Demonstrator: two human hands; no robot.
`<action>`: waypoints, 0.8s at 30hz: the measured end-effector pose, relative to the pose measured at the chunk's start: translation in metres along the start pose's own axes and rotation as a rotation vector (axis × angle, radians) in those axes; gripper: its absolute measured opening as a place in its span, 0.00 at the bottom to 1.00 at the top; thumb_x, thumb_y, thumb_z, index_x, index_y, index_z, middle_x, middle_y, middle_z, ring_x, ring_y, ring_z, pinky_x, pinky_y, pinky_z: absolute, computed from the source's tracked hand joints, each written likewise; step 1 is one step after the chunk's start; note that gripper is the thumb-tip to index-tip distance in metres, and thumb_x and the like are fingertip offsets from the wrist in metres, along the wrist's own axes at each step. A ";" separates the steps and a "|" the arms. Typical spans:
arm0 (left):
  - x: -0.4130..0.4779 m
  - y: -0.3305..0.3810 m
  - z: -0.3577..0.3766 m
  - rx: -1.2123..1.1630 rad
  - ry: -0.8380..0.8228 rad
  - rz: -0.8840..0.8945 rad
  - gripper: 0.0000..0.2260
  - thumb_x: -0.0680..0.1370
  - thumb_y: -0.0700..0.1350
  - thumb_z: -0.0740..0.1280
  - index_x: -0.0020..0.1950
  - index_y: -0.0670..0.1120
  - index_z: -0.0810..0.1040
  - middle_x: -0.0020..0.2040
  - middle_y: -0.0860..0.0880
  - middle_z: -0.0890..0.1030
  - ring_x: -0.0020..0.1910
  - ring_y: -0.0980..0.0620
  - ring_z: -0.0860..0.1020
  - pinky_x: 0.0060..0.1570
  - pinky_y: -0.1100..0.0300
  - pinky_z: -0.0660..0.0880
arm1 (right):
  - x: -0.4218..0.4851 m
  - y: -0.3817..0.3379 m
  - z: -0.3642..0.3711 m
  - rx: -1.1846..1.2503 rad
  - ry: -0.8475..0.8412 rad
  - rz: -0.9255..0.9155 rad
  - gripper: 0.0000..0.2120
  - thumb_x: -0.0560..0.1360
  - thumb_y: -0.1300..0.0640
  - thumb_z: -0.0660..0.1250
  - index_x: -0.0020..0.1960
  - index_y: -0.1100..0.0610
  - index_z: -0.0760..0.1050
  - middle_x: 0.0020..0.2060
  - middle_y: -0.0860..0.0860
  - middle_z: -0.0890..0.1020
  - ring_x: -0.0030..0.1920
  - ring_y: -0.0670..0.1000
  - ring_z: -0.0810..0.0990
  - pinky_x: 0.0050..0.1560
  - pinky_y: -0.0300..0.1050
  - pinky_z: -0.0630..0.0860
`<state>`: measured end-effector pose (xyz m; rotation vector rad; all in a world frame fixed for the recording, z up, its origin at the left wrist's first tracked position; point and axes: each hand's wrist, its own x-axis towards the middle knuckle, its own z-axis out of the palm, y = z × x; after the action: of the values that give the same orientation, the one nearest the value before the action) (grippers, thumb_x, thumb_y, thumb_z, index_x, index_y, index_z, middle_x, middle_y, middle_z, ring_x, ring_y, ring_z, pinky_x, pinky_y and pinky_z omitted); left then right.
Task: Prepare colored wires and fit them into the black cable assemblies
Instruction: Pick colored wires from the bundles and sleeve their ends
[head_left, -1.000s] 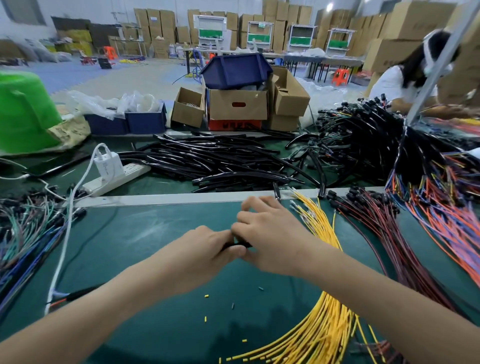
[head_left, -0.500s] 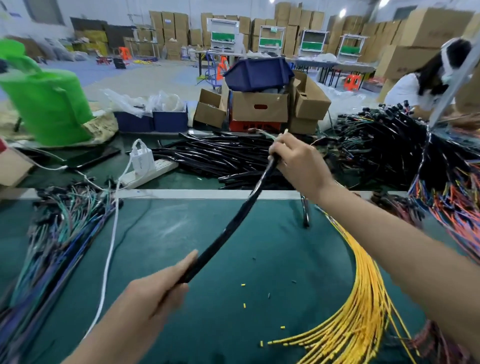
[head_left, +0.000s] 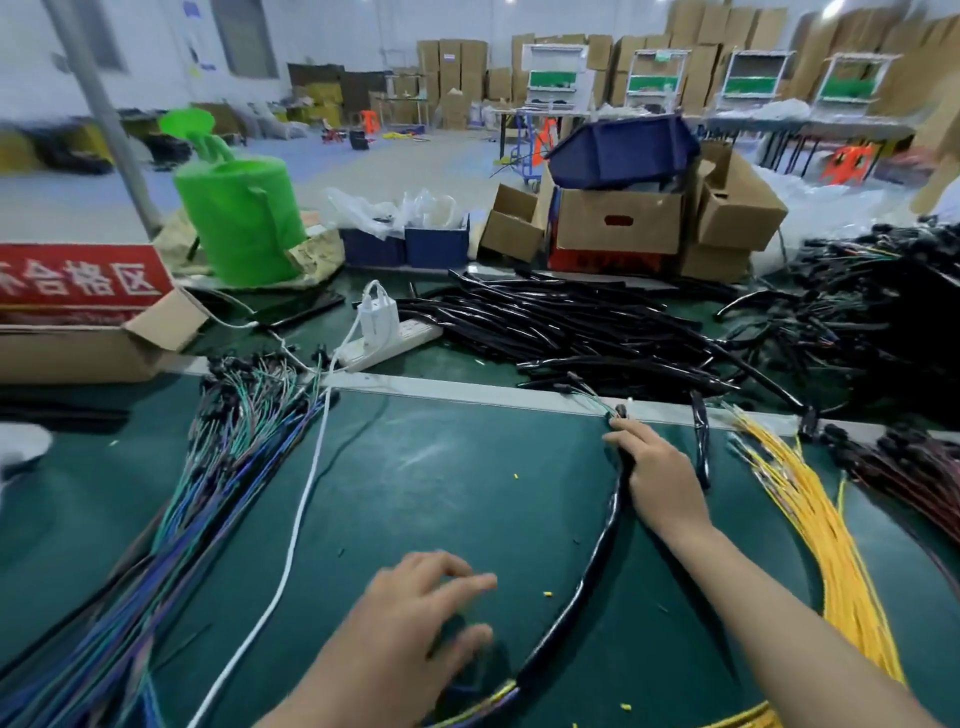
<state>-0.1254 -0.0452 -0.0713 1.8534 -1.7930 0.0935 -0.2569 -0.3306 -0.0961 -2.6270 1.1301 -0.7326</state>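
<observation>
Bottom centre, a worker's left hand (head_left: 415, 629) hovers over the green mat (head_left: 441, 483), fingers spread and holding nothing; blur softens the fingertips. Just to its right, a black cable (head_left: 582, 592) curves up across the mat from the bottom edge, where coloured wire ends poke out of it. It runs to the right hand (head_left: 662, 480) at centre right, whose fingers curl around it near its top end. More thin wires trail from that end toward the mat's pale far edge.

A sheaf of yellow wires (head_left: 826, 551) lies along the right side, with dark red wires (head_left: 914, 467) beyond it. A bundle of blue and green wires (head_left: 218, 483) fans across the left, beside a white cord (head_left: 298, 519) running up to a power strip (head_left: 395, 340). Behind the mat, loose black cables (head_left: 571, 322) are heaped mid-frame. Cardboard boxes (head_left: 618, 223) and a green bin (head_left: 244, 218) stand farther back.
</observation>
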 end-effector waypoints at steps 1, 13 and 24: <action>0.005 -0.022 -0.013 0.026 0.069 -0.101 0.11 0.71 0.46 0.72 0.53 0.50 0.82 0.46 0.53 0.80 0.47 0.57 0.77 0.47 0.65 0.71 | 0.000 0.001 0.001 0.018 0.016 -0.007 0.22 0.72 0.75 0.59 0.57 0.57 0.80 0.62 0.47 0.78 0.60 0.54 0.77 0.58 0.48 0.73; 0.044 -0.166 -0.045 0.538 -0.061 -0.801 0.05 0.77 0.34 0.60 0.51 0.41 0.71 0.47 0.42 0.75 0.43 0.42 0.74 0.39 0.51 0.70 | 0.001 0.001 0.004 0.096 0.059 0.004 0.11 0.71 0.69 0.65 0.42 0.57 0.82 0.51 0.46 0.83 0.45 0.52 0.76 0.41 0.47 0.76; 0.050 -0.174 -0.070 0.237 0.239 -0.950 0.09 0.78 0.38 0.56 0.53 0.43 0.75 0.49 0.42 0.78 0.47 0.42 0.76 0.48 0.52 0.74 | 0.004 0.005 0.010 0.125 0.085 0.034 0.11 0.71 0.69 0.65 0.39 0.56 0.81 0.48 0.46 0.83 0.46 0.52 0.76 0.40 0.43 0.68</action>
<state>0.0665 -0.0680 -0.0494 2.5398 -0.6370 0.1610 -0.2530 -0.3371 -0.1047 -2.4892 1.1099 -0.8853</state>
